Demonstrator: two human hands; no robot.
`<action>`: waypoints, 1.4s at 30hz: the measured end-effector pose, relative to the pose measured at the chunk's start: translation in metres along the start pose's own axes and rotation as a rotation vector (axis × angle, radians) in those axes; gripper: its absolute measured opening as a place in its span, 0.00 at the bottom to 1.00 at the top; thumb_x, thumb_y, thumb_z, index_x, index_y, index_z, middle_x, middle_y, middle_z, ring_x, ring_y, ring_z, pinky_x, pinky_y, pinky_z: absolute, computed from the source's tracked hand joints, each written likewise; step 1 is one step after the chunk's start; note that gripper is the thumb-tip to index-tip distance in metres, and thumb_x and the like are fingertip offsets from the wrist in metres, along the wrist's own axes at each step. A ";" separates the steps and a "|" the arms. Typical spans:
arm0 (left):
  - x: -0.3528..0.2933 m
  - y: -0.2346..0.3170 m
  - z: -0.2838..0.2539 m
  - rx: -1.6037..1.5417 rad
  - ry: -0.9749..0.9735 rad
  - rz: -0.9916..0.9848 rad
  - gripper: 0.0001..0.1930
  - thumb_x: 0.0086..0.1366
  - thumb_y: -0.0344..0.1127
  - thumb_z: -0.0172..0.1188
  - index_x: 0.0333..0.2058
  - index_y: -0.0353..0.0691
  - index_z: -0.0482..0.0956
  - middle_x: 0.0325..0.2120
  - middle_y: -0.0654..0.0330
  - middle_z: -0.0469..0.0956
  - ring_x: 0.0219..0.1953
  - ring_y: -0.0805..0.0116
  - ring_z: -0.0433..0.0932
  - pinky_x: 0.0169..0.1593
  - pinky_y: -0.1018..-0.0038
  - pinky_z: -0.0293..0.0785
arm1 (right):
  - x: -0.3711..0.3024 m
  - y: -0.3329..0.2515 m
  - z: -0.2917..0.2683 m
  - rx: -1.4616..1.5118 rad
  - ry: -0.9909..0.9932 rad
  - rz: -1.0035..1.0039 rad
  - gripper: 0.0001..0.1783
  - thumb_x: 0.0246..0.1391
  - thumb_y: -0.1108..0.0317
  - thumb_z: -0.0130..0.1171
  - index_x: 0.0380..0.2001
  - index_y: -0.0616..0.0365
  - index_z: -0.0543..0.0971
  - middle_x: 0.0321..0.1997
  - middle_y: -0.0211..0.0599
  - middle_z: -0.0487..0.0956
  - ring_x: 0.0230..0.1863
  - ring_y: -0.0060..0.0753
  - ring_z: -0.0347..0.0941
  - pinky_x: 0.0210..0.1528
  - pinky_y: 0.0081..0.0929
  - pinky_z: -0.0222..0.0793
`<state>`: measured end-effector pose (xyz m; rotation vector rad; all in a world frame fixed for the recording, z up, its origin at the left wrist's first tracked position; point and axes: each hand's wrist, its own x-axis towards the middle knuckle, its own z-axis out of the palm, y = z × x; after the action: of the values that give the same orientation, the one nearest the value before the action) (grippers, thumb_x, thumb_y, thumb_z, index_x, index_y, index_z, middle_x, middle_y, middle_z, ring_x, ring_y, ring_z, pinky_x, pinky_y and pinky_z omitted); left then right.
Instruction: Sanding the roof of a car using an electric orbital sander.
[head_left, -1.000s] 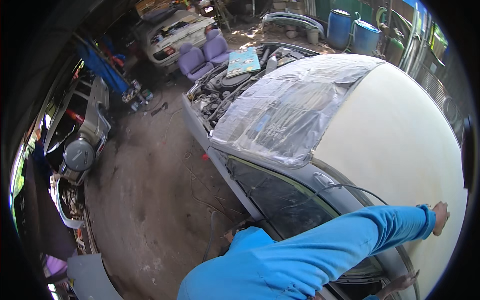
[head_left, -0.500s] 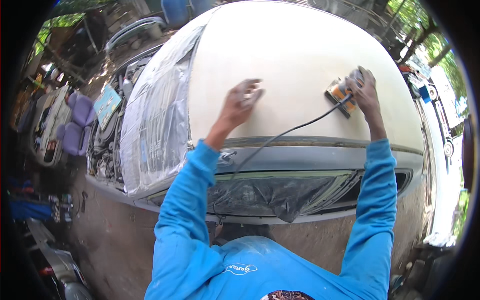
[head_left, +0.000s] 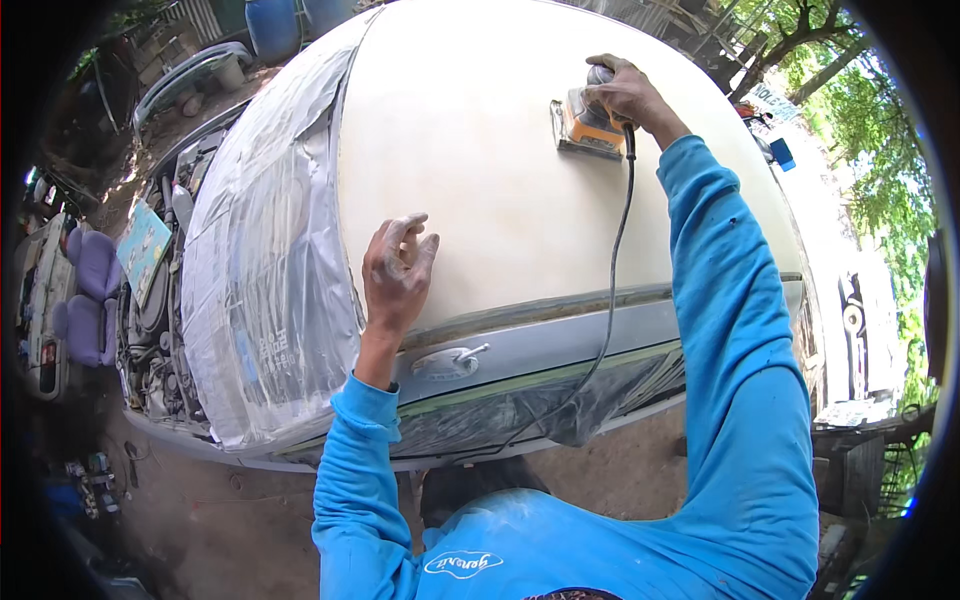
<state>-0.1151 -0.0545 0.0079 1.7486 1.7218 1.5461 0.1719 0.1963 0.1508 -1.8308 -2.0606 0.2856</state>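
Observation:
An orange and grey electric sheet sander (head_left: 588,125) rests on the pale, cream-coloured car roof (head_left: 490,210), toward its far right part. My right hand (head_left: 632,97) is wrapped over the sander's top grip. From the sander a dark power cord (head_left: 622,230) runs down across the roof edge and the side of the car. Close to the roof's near left corner is my left hand (head_left: 397,272), dusty with pale powder, its fingers loosely curled and apart. It holds nothing; whether it touches the roof I cannot tell.
Clear plastic sheeting (head_left: 262,250) covers the windshield, and more plastic (head_left: 590,415) hangs over the side window. The engine bay (head_left: 160,320) lies uncovered at left, near purple seats (head_left: 92,290). Blue barrels (head_left: 272,30) stand behind the car. Trees (head_left: 840,90) rise at the right.
My right hand has moved the sander left and farther across the roof. The left hand has shifted left and nearer to me. The whole view has also turned somewhat.

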 end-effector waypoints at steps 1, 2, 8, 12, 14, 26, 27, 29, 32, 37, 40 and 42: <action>0.007 -0.001 0.000 -0.087 -0.044 -0.073 0.14 0.62 0.29 0.67 0.47 0.36 0.83 0.37 0.56 0.81 0.36 0.67 0.79 0.40 0.71 0.77 | 0.006 0.001 0.002 -0.027 0.029 -0.010 0.35 0.50 0.64 0.64 0.65 0.42 0.73 0.56 0.50 0.79 0.45 0.47 0.84 0.44 0.37 0.87; 0.015 -0.002 0.001 -0.195 -0.075 -0.109 0.14 0.64 0.29 0.65 0.48 0.36 0.82 0.37 0.57 0.82 0.33 0.72 0.79 0.36 0.74 0.77 | 0.013 0.003 0.001 -0.026 0.022 -0.012 0.35 0.50 0.64 0.64 0.65 0.42 0.73 0.56 0.50 0.79 0.45 0.47 0.84 0.44 0.37 0.87; 0.050 -0.020 0.019 -0.231 -0.117 -0.194 0.12 0.64 0.29 0.65 0.46 0.34 0.84 0.30 0.60 0.82 0.25 0.77 0.76 0.30 0.78 0.74 | 0.046 0.046 -0.027 -0.108 -0.034 0.133 0.35 0.44 0.63 0.64 0.60 0.49 0.76 0.55 0.49 0.79 0.48 0.45 0.79 0.48 0.34 0.78; 0.045 -0.026 0.022 -0.209 -0.090 -0.120 0.12 0.62 0.28 0.67 0.44 0.35 0.85 0.26 0.61 0.81 0.20 0.80 0.71 0.26 0.78 0.69 | 0.054 0.073 -0.036 -0.159 -0.011 0.153 0.34 0.43 0.63 0.64 0.58 0.49 0.77 0.54 0.48 0.79 0.49 0.45 0.78 0.52 0.34 0.76; 0.046 -0.025 0.024 -0.187 -0.096 -0.120 0.12 0.61 0.29 0.68 0.44 0.36 0.85 0.25 0.61 0.81 0.18 0.79 0.70 0.25 0.78 0.68 | 0.059 0.073 -0.033 -0.230 0.033 0.134 0.33 0.42 0.61 0.64 0.58 0.46 0.79 0.55 0.47 0.80 0.53 0.44 0.79 0.57 0.36 0.76; 0.050 -0.025 0.023 -0.117 -0.131 -0.051 0.13 0.58 0.30 0.70 0.43 0.39 0.84 0.26 0.63 0.80 0.18 0.75 0.72 0.26 0.75 0.72 | 0.091 -0.056 0.047 -0.335 0.019 -0.201 0.33 0.42 0.56 0.60 0.58 0.35 0.79 0.59 0.38 0.78 0.55 0.43 0.80 0.59 0.35 0.78; 0.050 -0.025 0.023 -0.125 -0.131 -0.042 0.13 0.58 0.29 0.70 0.43 0.39 0.84 0.26 0.63 0.80 0.19 0.74 0.73 0.27 0.75 0.72 | 0.092 -0.072 0.055 -0.346 0.025 -0.232 0.34 0.42 0.56 0.59 0.58 0.35 0.78 0.59 0.37 0.78 0.54 0.43 0.80 0.58 0.35 0.79; 0.050 -0.025 0.021 -0.131 -0.124 -0.031 0.13 0.58 0.29 0.70 0.43 0.39 0.84 0.26 0.63 0.80 0.19 0.74 0.73 0.27 0.75 0.73 | 0.092 -0.102 0.070 -0.363 0.025 -0.259 0.33 0.43 0.57 0.58 0.59 0.34 0.78 0.59 0.37 0.78 0.54 0.42 0.81 0.56 0.35 0.80; 0.050 -0.024 0.020 -0.149 -0.140 -0.071 0.13 0.56 0.29 0.70 0.41 0.38 0.83 0.25 0.60 0.79 0.25 0.63 0.80 0.32 0.69 0.77 | 0.093 -0.138 0.086 -0.327 -0.019 -0.298 0.30 0.46 0.57 0.60 0.57 0.33 0.79 0.60 0.41 0.76 0.56 0.46 0.79 0.58 0.38 0.79; 0.050 -0.025 0.018 -0.145 -0.117 -0.027 0.14 0.56 0.29 0.71 0.42 0.40 0.84 0.28 0.60 0.81 0.25 0.65 0.80 0.33 0.70 0.77 | 0.096 -0.180 0.106 -0.343 0.005 -0.361 0.31 0.46 0.57 0.59 0.58 0.35 0.79 0.58 0.35 0.79 0.53 0.40 0.81 0.57 0.34 0.79; 0.050 -0.025 0.017 -0.124 -0.123 -0.033 0.13 0.56 0.28 0.71 0.41 0.40 0.84 0.29 0.59 0.81 0.28 0.61 0.82 0.35 0.68 0.78 | 0.096 -0.198 0.117 -0.337 -0.003 -0.376 0.30 0.47 0.57 0.60 0.58 0.35 0.80 0.57 0.35 0.79 0.52 0.39 0.81 0.56 0.32 0.79; 0.050 -0.024 0.017 -0.131 -0.113 -0.020 0.13 0.55 0.28 0.71 0.41 0.40 0.84 0.29 0.59 0.81 0.29 0.60 0.82 0.35 0.68 0.78 | 0.096 -0.211 0.123 -0.328 -0.003 -0.378 0.30 0.47 0.57 0.60 0.58 0.35 0.80 0.57 0.35 0.80 0.52 0.38 0.82 0.55 0.32 0.79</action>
<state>-0.1287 0.0017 0.0066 1.7134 1.5447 1.4856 -0.0782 0.2739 0.1339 -1.5514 -2.5149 -0.1599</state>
